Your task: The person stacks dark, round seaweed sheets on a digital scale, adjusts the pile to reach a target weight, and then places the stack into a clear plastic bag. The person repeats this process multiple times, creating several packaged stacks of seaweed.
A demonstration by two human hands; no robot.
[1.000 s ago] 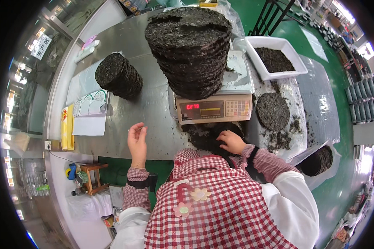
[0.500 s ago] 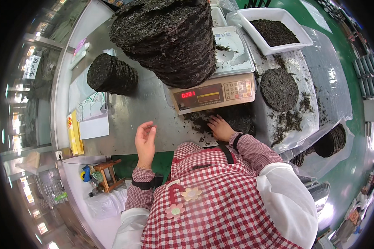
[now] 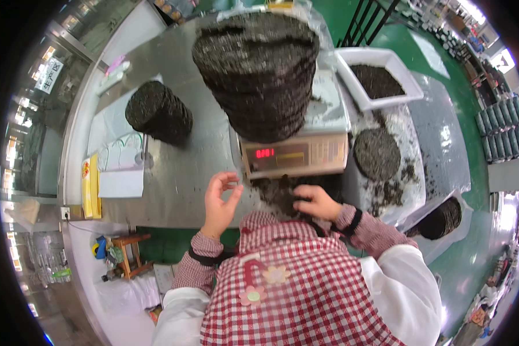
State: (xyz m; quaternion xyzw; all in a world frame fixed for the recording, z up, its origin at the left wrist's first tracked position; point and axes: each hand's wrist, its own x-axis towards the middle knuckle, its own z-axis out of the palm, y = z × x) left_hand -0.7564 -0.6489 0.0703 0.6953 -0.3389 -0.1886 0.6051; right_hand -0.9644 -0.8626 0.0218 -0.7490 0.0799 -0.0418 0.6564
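A tall stack of round, dark dried seaweed sheets (image 3: 259,75) rests on the digital scale (image 3: 323,153), whose display glows red. In front of the scale, loose seaweed scraps (image 3: 277,193) lie on the steel table. My right hand (image 3: 318,203) is over these scraps, its fingers bent and slightly apart, with nothing visible in it. To the left of the scraps, my left hand (image 3: 222,202) is raised near the table's front edge. Its fingers curl loosely, the thumb stands away, and it is empty.
A shorter seaweed stack (image 3: 158,112) stands on the table (image 3: 181,190) at left, near white papers (image 3: 121,181) and a yellow box (image 3: 91,187). At right are a white tub (image 3: 412,89) of seaweed bits, a round seaweed piece (image 3: 378,154) and a bagged stack (image 3: 441,219).
My right hand has lifted its spread fingers from the scraps and bent them. My left hand has shifted right, closer to the scale. The whole view has also tilted a little.
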